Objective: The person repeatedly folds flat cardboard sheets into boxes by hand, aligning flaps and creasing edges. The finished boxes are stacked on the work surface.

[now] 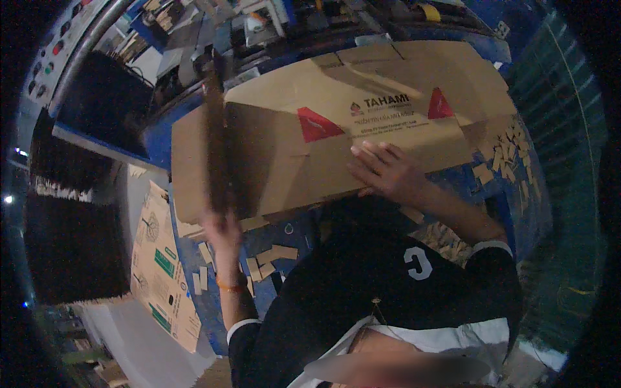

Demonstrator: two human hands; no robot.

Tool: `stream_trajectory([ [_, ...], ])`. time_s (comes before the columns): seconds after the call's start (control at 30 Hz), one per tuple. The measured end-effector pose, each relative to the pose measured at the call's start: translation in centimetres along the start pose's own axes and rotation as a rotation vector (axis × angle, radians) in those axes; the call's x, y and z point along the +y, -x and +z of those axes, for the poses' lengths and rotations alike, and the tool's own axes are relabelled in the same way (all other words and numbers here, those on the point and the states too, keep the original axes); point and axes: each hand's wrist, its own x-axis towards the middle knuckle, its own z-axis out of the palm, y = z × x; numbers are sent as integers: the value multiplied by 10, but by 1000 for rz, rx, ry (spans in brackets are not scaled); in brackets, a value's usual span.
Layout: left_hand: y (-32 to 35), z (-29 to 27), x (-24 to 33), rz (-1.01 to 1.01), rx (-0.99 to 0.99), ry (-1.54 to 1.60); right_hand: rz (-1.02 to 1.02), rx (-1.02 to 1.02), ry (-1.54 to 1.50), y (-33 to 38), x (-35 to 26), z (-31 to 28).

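Note:
A large flat brown cardboard box blank with red shapes and dark print lies across the blue worktable in front of me. My right hand rests on its near edge, fingers spread and lying flat. At the left end of the blank is my left hand, smeared by motion. Its fingers appear closed on the near end of a narrow brown piece, seen almost edge-on and blurred. That piece stretches away over the blank, beside a dark shadow. What exactly it is cannot be made out.
Small cardboard offcuts lie on the blue table, with more scraps at the right. Machinery stands along the far side. A control panel is at far left, above a printed cardboard sheet. Green netting hangs at right.

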Motion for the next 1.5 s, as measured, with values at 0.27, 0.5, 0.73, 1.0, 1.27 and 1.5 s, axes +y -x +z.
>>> stream_trajectory([
  [0.27,-12,33,31,525,-425,-503,-30,-53,-19,20,4,26],
  [0.5,-25,30,26,582,-501,-451,-115,14,66,4,16,31],
  [0.73,-60,28,23,549,-581,-432,-216,92,-14,-19,43,63],
  [1.0,-80,26,-9,345,-460,-129,995,-62,40,44,169,39],
  [1.27,-87,49,-35,243,-275,-80,1372,-232,-189,66,235,74],
  [1.5,-92,38,-27,318,-331,-176,1070,-599,206,54,232,76],
])
